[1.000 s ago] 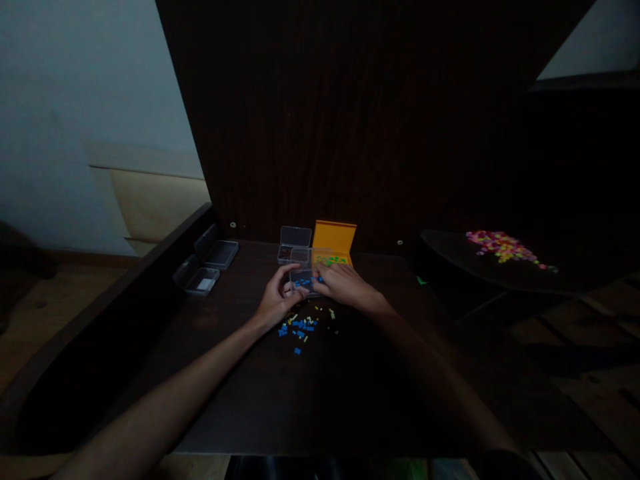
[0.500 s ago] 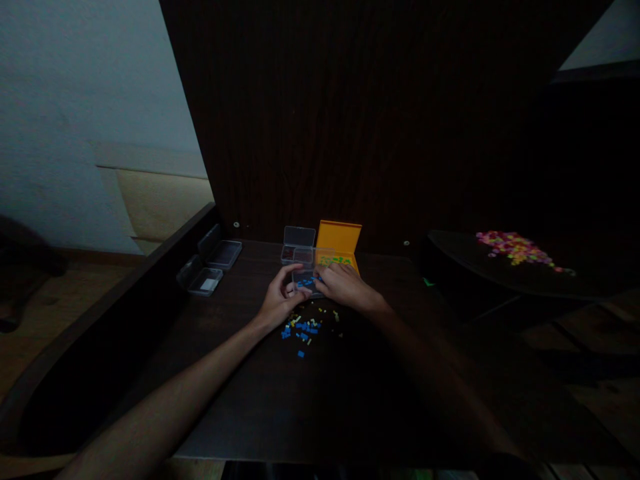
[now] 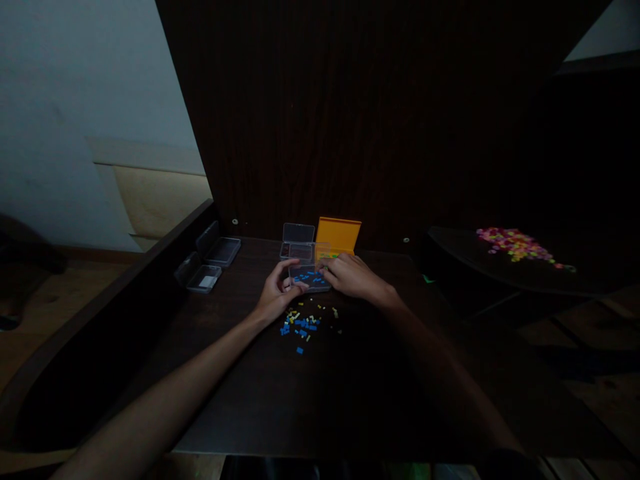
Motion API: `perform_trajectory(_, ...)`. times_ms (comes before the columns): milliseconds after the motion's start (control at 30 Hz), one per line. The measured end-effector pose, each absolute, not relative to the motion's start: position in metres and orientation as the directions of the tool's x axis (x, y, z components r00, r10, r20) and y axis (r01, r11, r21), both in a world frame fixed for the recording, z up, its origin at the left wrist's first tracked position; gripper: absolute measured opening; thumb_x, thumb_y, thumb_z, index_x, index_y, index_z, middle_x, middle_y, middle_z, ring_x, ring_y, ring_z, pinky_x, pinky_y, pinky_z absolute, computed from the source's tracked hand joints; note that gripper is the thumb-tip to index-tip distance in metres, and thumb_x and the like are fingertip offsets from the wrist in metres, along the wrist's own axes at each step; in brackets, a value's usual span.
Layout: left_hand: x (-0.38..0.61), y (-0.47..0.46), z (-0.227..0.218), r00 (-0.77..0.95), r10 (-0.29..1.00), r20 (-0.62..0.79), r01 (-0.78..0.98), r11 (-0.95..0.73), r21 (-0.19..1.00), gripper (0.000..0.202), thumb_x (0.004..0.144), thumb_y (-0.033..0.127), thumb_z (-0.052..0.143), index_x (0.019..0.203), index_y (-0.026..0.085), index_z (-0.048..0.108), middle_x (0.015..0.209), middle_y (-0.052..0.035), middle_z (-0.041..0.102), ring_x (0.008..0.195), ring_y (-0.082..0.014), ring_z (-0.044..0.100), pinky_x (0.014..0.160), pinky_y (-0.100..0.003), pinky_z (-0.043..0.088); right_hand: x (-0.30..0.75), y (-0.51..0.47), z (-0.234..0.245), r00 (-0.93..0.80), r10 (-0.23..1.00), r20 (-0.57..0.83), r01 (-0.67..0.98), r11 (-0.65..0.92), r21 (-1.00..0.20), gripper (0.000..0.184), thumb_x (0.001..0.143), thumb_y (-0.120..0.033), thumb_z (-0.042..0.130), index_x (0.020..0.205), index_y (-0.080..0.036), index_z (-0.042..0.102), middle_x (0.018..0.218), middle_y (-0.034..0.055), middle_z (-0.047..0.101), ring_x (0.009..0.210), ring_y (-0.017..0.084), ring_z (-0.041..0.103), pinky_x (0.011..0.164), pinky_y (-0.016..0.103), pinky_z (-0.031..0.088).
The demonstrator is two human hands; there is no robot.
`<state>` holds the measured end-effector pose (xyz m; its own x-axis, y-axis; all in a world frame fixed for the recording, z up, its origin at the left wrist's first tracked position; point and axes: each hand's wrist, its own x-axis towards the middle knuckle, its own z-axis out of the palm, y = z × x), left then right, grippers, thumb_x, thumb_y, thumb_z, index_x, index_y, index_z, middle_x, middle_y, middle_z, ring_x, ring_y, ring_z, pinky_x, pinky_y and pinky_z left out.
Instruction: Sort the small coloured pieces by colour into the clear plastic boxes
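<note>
A small clear plastic box [image 3: 311, 277] with blue pieces in it sits on the dark table [image 3: 300, 393], its lid raised. My left hand [image 3: 275, 293] curls round the box's left side, thumb and fingers pinched against it. My right hand [image 3: 350, 277] rests closed at its right edge, fingertips on the rim. Just in front of the box lies a scatter of tiny blue and yellow pieces [image 3: 303, 323]. Whether either hand also holds a piece is too dim to see.
Behind the clear box stand an open orange box [image 3: 337, 235] and another clear box [image 3: 296, 240]. Two dark-lidded open cases [image 3: 207, 263] lie by the table's left rail. A pile of pink and yellow pieces [image 3: 515, 245] sits on a dark surface at right.
The clear box now lies more exposed between my hands; my right hand has slid slightly right off it. The left hand stays at the box's left side.
</note>
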<state>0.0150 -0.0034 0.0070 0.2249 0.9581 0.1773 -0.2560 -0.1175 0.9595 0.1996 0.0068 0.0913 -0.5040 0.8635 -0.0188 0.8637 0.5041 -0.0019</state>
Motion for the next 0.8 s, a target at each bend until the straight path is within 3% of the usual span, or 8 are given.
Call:
perform_trajectory(100, 0.015, -0.003, 0.006, 0.217, 0.959, 0.183, -0.243, -0.128, 0.961, 0.056, 0.064, 0.018, 0.071, 0.116, 0.021, 0.049, 0.124, -0.0080, 0.055, 0.079, -0.0139, 0.068, 0.078, -0.032, 0.055, 0.196, 0.009, 0.086, -0.530, 0.847, -0.019, 0.848, 0.530, -0.030, 0.031, 0.095, -0.029, 0.037, 0.110, -0.019, 0.063, 0.102, 0.0092, 0.067, 0.091, 0.020, 0.061, 0.076, 0.028, 0.039)
perform_trajectory(367, 0.016, -0.003, 0.007, 0.227, 0.961, 0.160, -0.262, -0.098, 0.960, 0.058, 0.062, 0.018, 0.073, 0.115, 0.020, 0.049, 0.115, -0.0063, 0.060, 0.075, -0.0126, 0.067, 0.079, -0.031, 0.055, 0.193, 0.013, 0.074, -0.555, 0.830, -0.050, 0.831, 0.556, -0.009, 0.031, 0.094, -0.030, 0.040, 0.112, -0.022, 0.065, 0.105, 0.0095, 0.068, 0.095, 0.022, 0.061, 0.079, 0.031, 0.040)
perform_trajectory(800, 0.015, -0.002, 0.005, 0.234, 0.951, 0.201, -0.255, -0.140, 0.957, 0.056, 0.063, 0.017, 0.072, 0.115, 0.021, 0.051, 0.117, -0.0068, 0.058, 0.077, -0.0134, 0.067, 0.079, -0.032, 0.055, 0.195, 0.012, 0.082, -0.587, 0.809, -0.032, 0.809, 0.587, -0.003, 0.034, 0.092, -0.026, 0.042, 0.118, -0.026, 0.064, 0.104, 0.0071, 0.070, 0.090, 0.021, 0.063, 0.076, 0.029, 0.041)
